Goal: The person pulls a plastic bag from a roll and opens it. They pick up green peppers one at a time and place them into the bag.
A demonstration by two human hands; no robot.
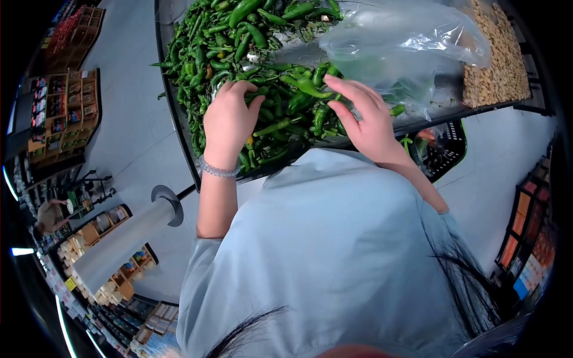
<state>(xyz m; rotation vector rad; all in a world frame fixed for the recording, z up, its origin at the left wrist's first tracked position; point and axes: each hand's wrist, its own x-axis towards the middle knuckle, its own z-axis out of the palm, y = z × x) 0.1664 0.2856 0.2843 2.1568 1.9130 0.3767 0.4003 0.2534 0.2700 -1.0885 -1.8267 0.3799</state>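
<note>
Green peppers point(197, 65) lie in a large heap across the left and middle of a dark-edged display stand. Over the heap's left part is my left hand point(231, 116), a bead bracelet at its wrist, fingers curled down with thumb and forefinger apart and no pepper visible between them. My right hand point(361, 113) is at the heap's right side, its thumb and forefinger spread around the thin end of a light green pepper point(307, 85); whether they touch it is unclear. A clear plastic bag point(406, 42) lies just beyond my right hand, with green peppers showing dimly through it.
Peanuts in shells point(495, 59) fill the stand's right part. Below its front edge hangs a black basket point(444, 152) with something inside. A roll of clear bags point(128, 241) stands at lower left. Store shelves line both sides, and another person point(52, 215) is far left.
</note>
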